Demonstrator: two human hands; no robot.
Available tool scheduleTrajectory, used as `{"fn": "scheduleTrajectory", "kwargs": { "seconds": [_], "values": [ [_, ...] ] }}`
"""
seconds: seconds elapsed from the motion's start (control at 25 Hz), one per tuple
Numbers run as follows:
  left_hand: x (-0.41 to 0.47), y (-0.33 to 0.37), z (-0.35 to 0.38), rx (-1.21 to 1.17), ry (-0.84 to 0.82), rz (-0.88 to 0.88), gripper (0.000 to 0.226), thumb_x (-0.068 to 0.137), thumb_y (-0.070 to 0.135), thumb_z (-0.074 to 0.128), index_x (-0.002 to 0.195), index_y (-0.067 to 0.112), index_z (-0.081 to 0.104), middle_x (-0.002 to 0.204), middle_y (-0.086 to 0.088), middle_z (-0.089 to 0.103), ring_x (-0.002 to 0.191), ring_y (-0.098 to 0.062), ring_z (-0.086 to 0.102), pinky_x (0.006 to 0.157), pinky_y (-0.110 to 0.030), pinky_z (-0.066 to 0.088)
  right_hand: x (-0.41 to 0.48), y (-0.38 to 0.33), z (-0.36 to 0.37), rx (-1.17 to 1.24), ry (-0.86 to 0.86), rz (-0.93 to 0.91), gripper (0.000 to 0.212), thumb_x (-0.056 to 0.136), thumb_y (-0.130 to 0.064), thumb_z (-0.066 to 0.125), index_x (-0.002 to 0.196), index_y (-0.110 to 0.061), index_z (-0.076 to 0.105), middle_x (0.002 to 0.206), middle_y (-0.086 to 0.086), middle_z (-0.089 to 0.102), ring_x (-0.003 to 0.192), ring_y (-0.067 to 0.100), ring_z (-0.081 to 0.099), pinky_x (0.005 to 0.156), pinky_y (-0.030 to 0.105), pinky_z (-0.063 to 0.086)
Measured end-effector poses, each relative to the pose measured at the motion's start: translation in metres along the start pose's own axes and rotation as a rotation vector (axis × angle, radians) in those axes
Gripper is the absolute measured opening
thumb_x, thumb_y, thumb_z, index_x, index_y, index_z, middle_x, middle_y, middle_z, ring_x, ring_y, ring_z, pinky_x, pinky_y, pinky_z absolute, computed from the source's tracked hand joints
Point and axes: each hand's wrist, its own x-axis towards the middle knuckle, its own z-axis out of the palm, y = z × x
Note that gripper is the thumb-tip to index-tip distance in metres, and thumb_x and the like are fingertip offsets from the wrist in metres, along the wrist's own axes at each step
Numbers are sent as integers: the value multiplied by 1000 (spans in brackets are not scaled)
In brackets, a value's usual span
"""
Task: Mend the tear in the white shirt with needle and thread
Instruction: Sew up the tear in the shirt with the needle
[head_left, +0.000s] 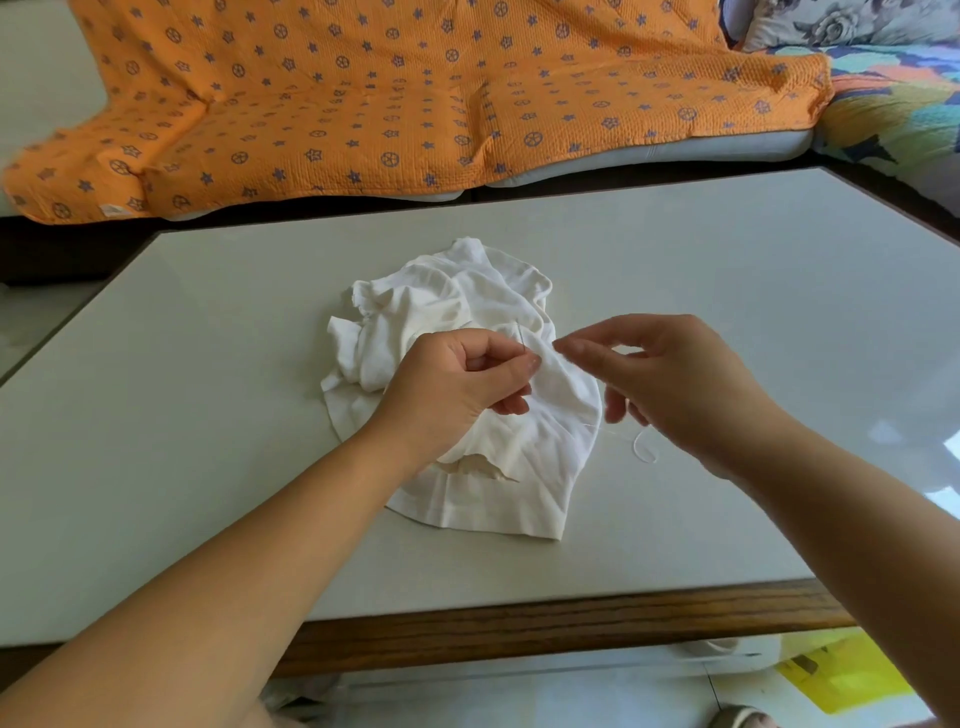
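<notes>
- Left forearm (234, 545) and right forearm (857, 493) reach in from the near edge and converge, so both hands meet at one spot.
- Yellow bag-like thing (841, 670) lies on the floor below the wooden rim (519, 618), off to the right; not in play.
- Tabletop (208, 415) carries the white shirt (493, 306), bunched near its middle and well within reach, so the cloth is supported while it is sewn.
- Gap in the cloth (478, 465) at the shirt's near part, just past the left wrist: maybe the tear, cannot tell.
- Left hand (457, 379): fingers curled, thumb and forefinger pinching a fold of the shirt, likely to steady the cloth for the stitch.
- Needle (521, 332) shows as a thin dark sliver standing up just beyond the left thumb tip; whether it is through the cloth is too small to tell.
- Right hand (675, 384): thumb and forefinger pressed together just beside the left fingertips, apparently pinching the thread (644, 452); the other fingers are spread loosely, clear of the line.
- Thread trails under the right hand to a small loop on the tabletop beside the shirt. It is slack, so judged mid-stitch, pull-through not finished.
- Far: orange patterned blanket (363, 93) draped over a sofa (675, 150), with a colourful quilt (893, 104) to the right; background only.
</notes>
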Motion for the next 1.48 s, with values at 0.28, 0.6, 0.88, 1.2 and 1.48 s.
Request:
{"fn": "scheduleTrajectory", "kwargs": {
  "seconds": [0.28, 0.6, 0.88, 1.2, 1.48],
  "values": [
    [-6, 1, 5, 156, -42, 43, 2, 86, 19, 74, 85, 19, 76, 78, -1, 76, 69, -13, 73, 69, -24, 59, -6, -6, 19, 143, 57, -36, 5, 87, -22, 71, 85, -20, 75, 46, -23, 57, 34, 1, 46, 37, 5, 29],
    [-11, -6, -51, 657, -174, -104, 7, 84, 29, 77, 87, 35, 74, 81, 14, 69, 75, 4, 63, 70, -13, 51, 9, -1, 7, 801, -107, 189, 10, 100, -13, 51, 95, -8, 58, 73, 7, 70, 55, 17, 65, 47, 21, 48],
    [-24, -37, -80, 982, -275, -55, 31, 82, 15, 70, 104, 35, 58, 105, 20, 46, 98, 5, 45, 79, -6, 34, -14, 26, 49, -480, -326, -109, 11, 97, -22, 49, 90, -22, 58, 63, -10, 59, 54, 7, 58, 53, 18, 47],
    [-22, -46, -86, 815, -182, -114, 24, 78, 14, 81, 93, 28, 67, 86, 11, 67, 68, 6, 59, 62, -6, 45, -20, 26, 61, -538, -285, -30, 9, 92, -25, 59, 88, -24, 67, 70, -13, 59, 67, 7, 56, 57, 14, 41],
    [-29, -34, -92, 804, -189, -147, 18, 85, 17, 76, 95, 31, 71, 85, 10, 66, 72, -1, 60, 71, -15, 50, -20, 27, 57, -551, -276, 13, 11, 90, -24, 60, 83, -20, 67, 70, -6, 67, 70, 12, 63, 61, 23, 49]
  ]
}}
